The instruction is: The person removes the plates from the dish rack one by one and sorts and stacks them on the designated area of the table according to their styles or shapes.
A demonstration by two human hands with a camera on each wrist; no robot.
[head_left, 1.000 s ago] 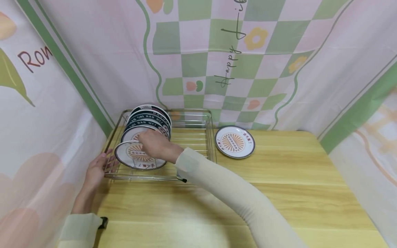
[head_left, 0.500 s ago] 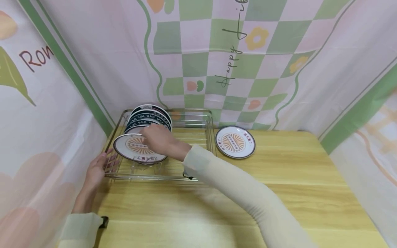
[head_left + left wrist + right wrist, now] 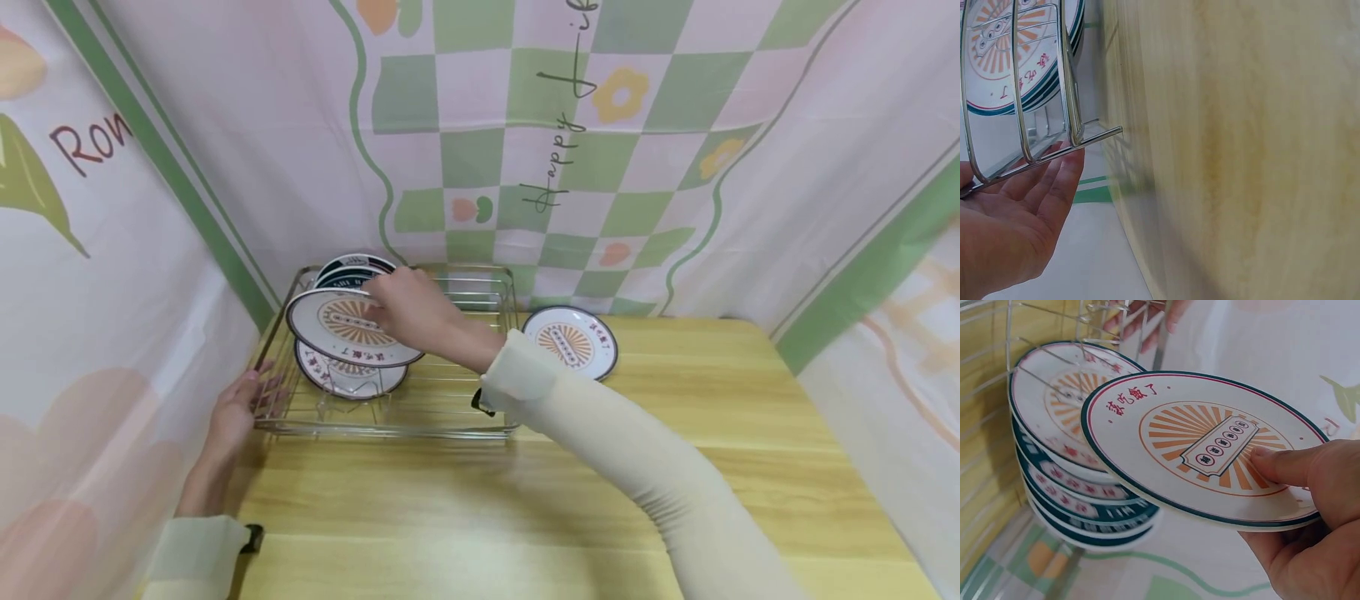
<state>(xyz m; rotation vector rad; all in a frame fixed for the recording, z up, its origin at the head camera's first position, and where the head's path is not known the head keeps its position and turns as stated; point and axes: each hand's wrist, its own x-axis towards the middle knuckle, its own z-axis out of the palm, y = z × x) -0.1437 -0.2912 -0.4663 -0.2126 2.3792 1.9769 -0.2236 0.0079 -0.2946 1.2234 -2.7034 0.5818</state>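
A white plate (image 3: 341, 333) with a dark rim and orange sunburst is tilted above the dish rack (image 3: 420, 432). My right hand (image 3: 423, 312) pinches its right edge; in the right wrist view the thumb (image 3: 1279, 464) lies on its face with fingers underneath. A similar plate (image 3: 352, 385) leans in the wire rack just below it. Behind stand several dark-green-banded dishes (image 3: 352, 265), partly hidden by the held plate. My left hand (image 3: 234, 410) holds the rack's left side, its fingers under the metal rail (image 3: 1041, 159) in the left wrist view.
Another sunburst plate (image 3: 570, 337) lies flat on the wooden table (image 3: 675, 467), right of the rack, with the right sleeve (image 3: 585, 425) passing in front. A patterned cloth (image 3: 472, 158) hangs behind the table, and cloth also covers the sides.
My right hand has raised the front plate out of the rack and moved it up and to the right, uncovering the plate behind. The left hand stays at the rack's left side.
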